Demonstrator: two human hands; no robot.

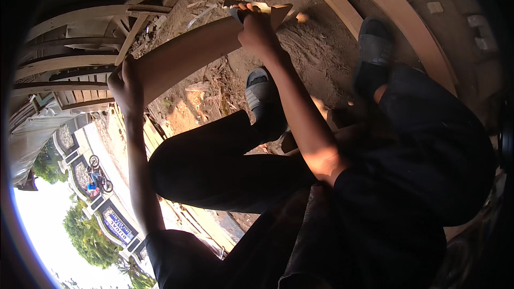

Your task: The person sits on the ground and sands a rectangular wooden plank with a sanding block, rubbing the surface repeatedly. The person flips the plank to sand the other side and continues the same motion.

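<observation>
A wide, flat wooden board (188, 58) slants across the view in front of my legs. My left hand (126, 86) grips its left end, thumb over the top face. Near the other end, my right hand (259, 28) holds a bent sheet (263, 7), grey on one side and pale on the other, against the board. It looks like sandpaper, but my fingers cover much of it. Past that hand, the board's pointed tip (282, 13) sticks out.
My sandalled feet (260, 88) rest on dirt strewn with wood scraps. A long curved timber (405, 12) and a shorter plank (341, 10) lie at right. Wooden frames (76, 62) stack at left. Beyond, a motorbike with a rider (97, 178) passes a wall bearing a sign.
</observation>
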